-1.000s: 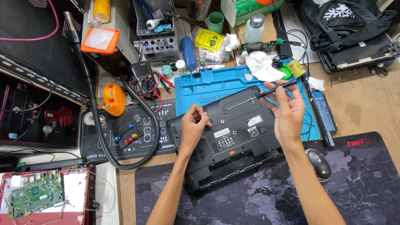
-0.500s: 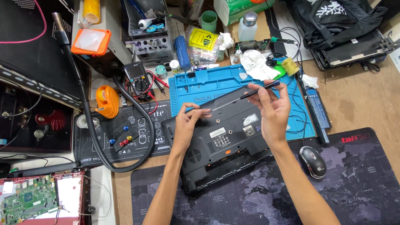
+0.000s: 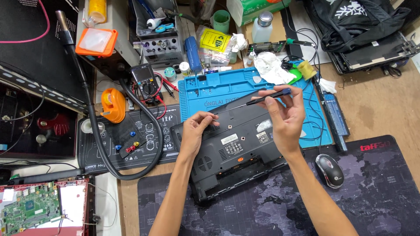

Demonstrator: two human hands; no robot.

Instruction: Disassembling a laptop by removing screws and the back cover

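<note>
Raised since a moment ago, the right hand [image 3: 286,116] pinches a screwdriver [image 3: 258,100]; left hand [image 3: 194,131] fingertips pinch its tip above the laptop base [image 3: 232,148], where a tiny screw could drop.

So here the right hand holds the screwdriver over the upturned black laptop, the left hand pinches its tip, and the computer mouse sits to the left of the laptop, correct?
Not quite. The head view shows the computer mouse to the right of the laptop, on the dark desk mat. The rest holds: the right hand holds the screwdriver and the left hand pinches its tip.
</note>
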